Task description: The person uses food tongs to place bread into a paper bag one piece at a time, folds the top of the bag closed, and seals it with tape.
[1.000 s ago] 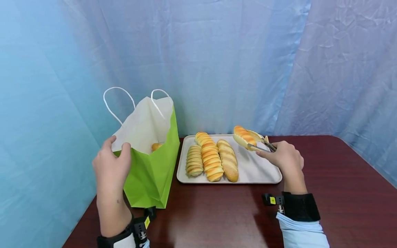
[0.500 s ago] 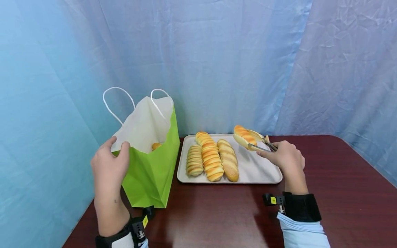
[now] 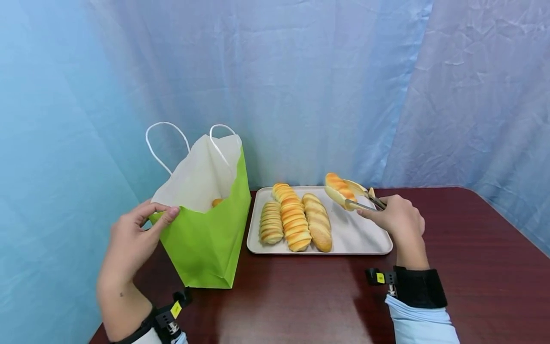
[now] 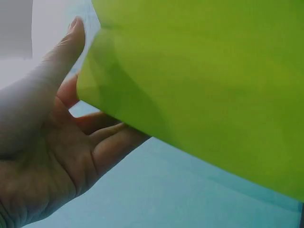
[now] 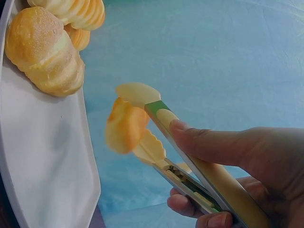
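L hand [image 3: 133, 239]: at near-L corner of rim of paper bag [image 3: 202, 243]; thumb straight, apart from fingers. In L wrist view finger ends partly hidden behind bag; can't tell if they press on it.

R hand [image 3: 399, 217]: clamped on tongs [image 5: 206, 173], thumb on one arm, fingers around the other. Tongs pinch bread roll [image 3: 337, 185] btwn tips. Roll orange on top, pale below, tilted, raised at far side of tray [image 3: 352, 239]; not touching tray per R wrist view. Hands well apart.

Bag: green outside, white inside, upright w/ mouth open, 2 white cord handles [image 3: 163, 123] up. Piece of bread [image 3: 217, 202] partly visible inside.

Tray: pale, rectangular, R of bag. L half carries, side by side, L to R: short pale loaf [image 3: 271, 222], long orange-striped loaf [image 3: 294, 220], brownish loaf [image 3: 318, 223]. Bag + tray on dark red-brown worktop [image 3: 301, 296]; blue curtain [image 3: 301, 95] behind.
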`<state>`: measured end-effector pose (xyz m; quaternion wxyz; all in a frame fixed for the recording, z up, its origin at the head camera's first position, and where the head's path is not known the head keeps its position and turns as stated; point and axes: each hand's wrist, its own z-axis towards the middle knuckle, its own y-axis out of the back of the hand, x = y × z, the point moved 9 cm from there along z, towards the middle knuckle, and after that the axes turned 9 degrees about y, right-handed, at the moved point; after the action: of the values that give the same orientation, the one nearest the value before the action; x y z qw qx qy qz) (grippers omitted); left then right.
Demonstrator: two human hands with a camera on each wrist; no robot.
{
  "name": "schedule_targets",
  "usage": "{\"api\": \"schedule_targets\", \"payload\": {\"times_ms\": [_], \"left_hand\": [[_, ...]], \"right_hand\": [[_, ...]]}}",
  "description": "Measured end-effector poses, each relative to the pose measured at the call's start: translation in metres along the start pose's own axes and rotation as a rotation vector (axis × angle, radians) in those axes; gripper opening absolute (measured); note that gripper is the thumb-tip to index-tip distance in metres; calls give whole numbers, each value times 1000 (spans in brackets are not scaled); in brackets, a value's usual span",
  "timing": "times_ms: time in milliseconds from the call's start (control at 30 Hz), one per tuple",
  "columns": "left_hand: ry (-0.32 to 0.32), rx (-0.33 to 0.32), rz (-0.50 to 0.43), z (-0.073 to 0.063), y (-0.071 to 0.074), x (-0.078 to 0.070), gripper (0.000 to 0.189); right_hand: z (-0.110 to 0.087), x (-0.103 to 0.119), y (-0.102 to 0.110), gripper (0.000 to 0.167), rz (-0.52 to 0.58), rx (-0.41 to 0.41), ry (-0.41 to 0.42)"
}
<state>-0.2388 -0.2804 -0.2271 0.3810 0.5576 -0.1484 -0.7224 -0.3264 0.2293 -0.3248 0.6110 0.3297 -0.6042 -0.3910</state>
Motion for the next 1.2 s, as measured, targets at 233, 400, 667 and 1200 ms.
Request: {"api": "schedule_targets", "payload": {"times_ms": [233, 400, 667, 1200], "left_hand": [[-16, 77, -45, 0, -2, 0, 35], [59, 109, -76, 2, -4, 5, 49], [91, 72, -77, 1, -3, 4, 48], [65, 20, -23, 2, -3, 0, 47]], "right_hand": [[-1, -1, 2, 91, 5, -5, -13], [-1, 0, 1, 90, -9, -3, -14], [5, -7, -10, 85, -37, 2, -24], [18, -5, -37, 82, -58, 4, -25]]}}
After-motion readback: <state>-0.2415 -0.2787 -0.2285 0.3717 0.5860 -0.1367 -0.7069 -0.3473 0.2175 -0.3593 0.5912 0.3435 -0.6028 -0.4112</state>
